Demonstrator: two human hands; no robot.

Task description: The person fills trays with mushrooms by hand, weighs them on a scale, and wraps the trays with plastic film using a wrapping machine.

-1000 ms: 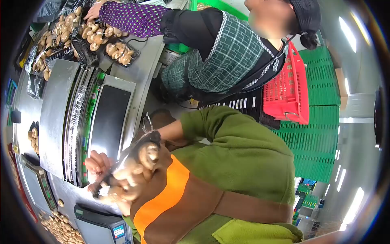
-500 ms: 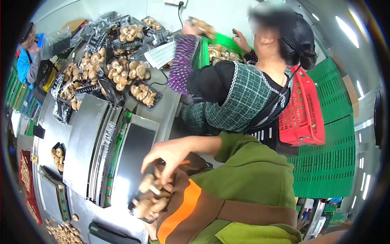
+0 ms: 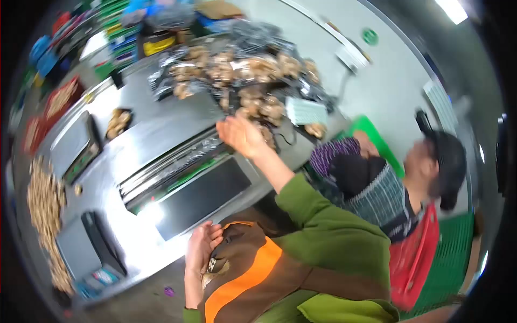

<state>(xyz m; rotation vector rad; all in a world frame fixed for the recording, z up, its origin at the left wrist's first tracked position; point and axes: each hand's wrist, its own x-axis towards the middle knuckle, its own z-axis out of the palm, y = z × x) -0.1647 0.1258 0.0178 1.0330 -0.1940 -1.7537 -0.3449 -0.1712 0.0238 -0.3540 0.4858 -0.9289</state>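
My right hand [image 3: 242, 134] is stretched out at arm's length in a green sleeve, fingers spread, over the near edge of a heap of film-wrapped mushroom trays [image 3: 237, 72]. A mushroom tray [image 3: 267, 135] lies just beyond its fingertips; motion blur hides whether they touch. My left hand [image 3: 201, 248] hangs low against my brown and orange apron [image 3: 245, 269], with the palm flat and nothing in it.
A steel counter [image 3: 156, 126] carries a wrapping machine with a film roll [image 3: 172, 164] and a black plate [image 3: 207, 194]. A small mushroom tray [image 3: 118, 123], a scale [image 3: 75, 145] and loose mushrooms [image 3: 46, 215] lie to the left. A co-worker [image 3: 377, 188] stands right, by a red basket [image 3: 414, 258].
The mushroom tray I held against my apron has left my hands. My right hand has swung out to the heap of trays. My head has turned, so the counter sits lower left.
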